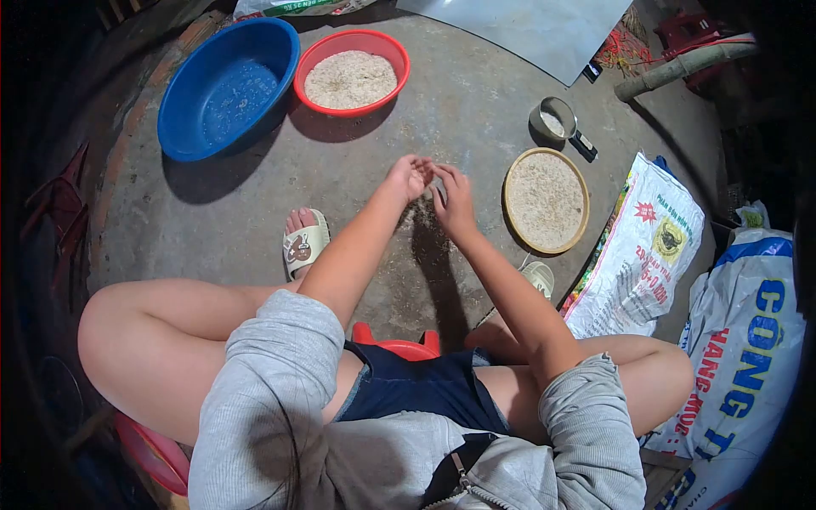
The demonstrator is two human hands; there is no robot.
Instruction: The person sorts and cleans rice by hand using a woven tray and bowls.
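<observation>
My left hand (412,177) is held palm up over the floor, its fingers loosely curled. My right hand (454,197) meets it from the right, fingertips at the left hand's fingers, with a gap between thumb and fingers. Nothing large shows in either hand; whether a few grains lie in the left palm is too small to tell. Right of the hands lies a round tray with a yellow rim (508,197), covered with pale grain (548,200). Beyond the hands stands a red basin (402,64) holding similar grain (348,81).
A large blue basin (191,127) stands at the back left. A small metal pot (539,126) with a black handle holds some white grain. Printed sacks (633,272) lie along the right. A bamboo pole (680,66) and a grey sheet (535,30) are behind. Slippered feet flank the hands.
</observation>
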